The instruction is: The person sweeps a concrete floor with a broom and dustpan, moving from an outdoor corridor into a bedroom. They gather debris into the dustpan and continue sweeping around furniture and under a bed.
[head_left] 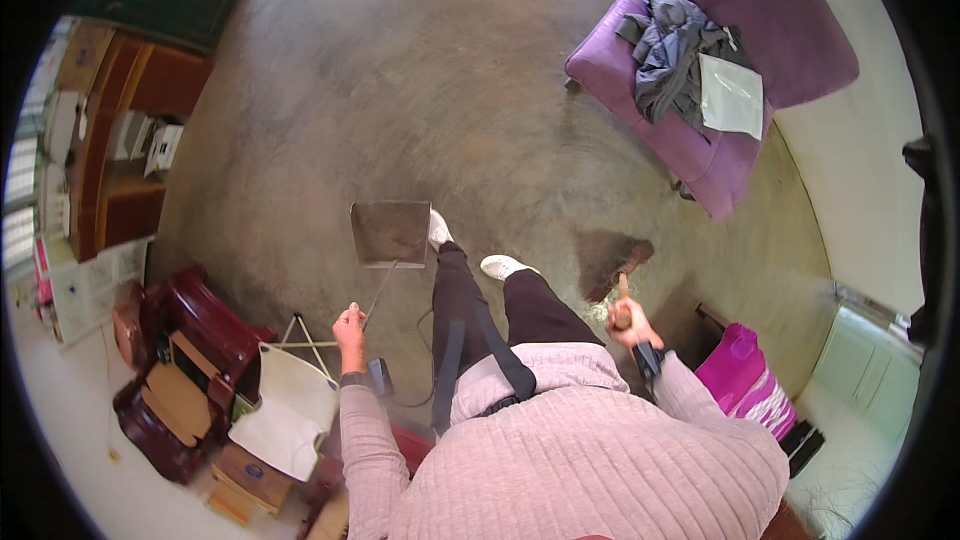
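A grey metal dustpan rests on the floor just left of my shoes, its thin long handle rising toward me. My left hand is closed around the upper end of that handle. On the right, my right hand is wrapped round the light brown stick of a broom. The broom's lower part is hard to make out against a dark patch on the floor, and the hand covers some of the stick. My white shoes stand apart between the two tools.
At the upper right, a purple sofa bears a dark jacket and a white packet. A dark red wooden chair and a white-topped seat stand at the lower left. A magenta bag lies right of me. Brown cabinets line the left.
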A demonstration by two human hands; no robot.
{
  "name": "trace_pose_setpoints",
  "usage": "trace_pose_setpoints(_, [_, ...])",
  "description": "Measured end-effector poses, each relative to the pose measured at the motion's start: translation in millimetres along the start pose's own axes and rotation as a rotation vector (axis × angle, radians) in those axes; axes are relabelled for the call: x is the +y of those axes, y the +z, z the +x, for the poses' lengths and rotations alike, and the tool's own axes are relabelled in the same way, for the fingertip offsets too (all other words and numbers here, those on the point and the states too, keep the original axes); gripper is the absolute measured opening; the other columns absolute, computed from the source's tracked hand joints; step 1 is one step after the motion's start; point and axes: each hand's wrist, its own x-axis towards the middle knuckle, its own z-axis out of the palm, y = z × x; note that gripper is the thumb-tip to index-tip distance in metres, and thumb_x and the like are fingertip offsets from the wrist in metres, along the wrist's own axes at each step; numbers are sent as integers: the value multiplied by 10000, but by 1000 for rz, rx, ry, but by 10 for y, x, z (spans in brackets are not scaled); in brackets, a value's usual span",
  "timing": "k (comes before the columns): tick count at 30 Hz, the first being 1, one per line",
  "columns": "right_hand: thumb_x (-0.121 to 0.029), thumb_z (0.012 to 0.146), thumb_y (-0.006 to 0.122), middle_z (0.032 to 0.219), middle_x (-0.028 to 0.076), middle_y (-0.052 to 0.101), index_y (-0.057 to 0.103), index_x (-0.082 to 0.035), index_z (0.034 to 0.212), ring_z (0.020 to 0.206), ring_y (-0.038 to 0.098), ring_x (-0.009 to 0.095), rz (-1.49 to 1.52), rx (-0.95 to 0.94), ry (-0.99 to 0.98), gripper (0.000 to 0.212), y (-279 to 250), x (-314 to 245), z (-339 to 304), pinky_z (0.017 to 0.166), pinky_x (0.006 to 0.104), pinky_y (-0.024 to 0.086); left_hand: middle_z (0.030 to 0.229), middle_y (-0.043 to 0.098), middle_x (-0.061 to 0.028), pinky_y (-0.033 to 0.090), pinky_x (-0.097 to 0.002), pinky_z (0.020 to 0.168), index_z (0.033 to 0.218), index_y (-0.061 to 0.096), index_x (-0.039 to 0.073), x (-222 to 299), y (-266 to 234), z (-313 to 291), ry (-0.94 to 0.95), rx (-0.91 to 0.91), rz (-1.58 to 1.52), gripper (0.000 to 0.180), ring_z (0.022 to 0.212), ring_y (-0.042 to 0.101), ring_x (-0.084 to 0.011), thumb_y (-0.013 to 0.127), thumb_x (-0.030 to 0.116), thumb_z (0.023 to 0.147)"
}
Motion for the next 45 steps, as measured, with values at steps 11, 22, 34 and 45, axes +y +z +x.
trace_pose_setpoints(11, [-130, 717, 556, 608, 23, 520, 485, -101, 684, 510, 518, 167, 158, -218, 78, 84, 2898, 457, 999, 486, 292, 451, 531, 395, 78, 242, -214, 450, 596, 562, 62, 1027, 208, 1207, 86, -246, 98, 374, 495, 327, -26, 583, 307, 878])
trace_pose_setpoints(22, [-110, 778, 534, 587, 34, 528, 510, -76, 749, 504, 529, 155, -22, -542, 109, 51, 5023, 653, 1023, 467, 298, 442, 537, 471, 3, 354, -271, 512, 641, 590, 27, 1430, 688, 2104, 210, -411, 309, 362, 536, 412, -87, 576, 317, 857])
trace_pose_setpoints(34, [-15, 697, 567, 571, 52, 503, 449, 19, 1079, 380, 505, 145, -678, 32, -153, 402, 3194, 440, -97, 352, 271, 422, 648, 608, -149, 446, -371, 612, 716, 647, 28, 2181, 1559, 2509, 313, -517, 584, 404, 618, 590, -258, 556, 406, 826])
trace_pose_setpoints(45, [11, 681, 575, 585, 85, 513, 398, -1, 862, 406, 527, 170, -539, 440, -342, 253, 2116, 1006, 0, 346, 323, 456, 559, 548, -80, 406, -332, 545, 659, 598, 2, 2579, 2422, 2509, 430, -699, 623, 408, 543, 508, -157, 571, 374, 825])
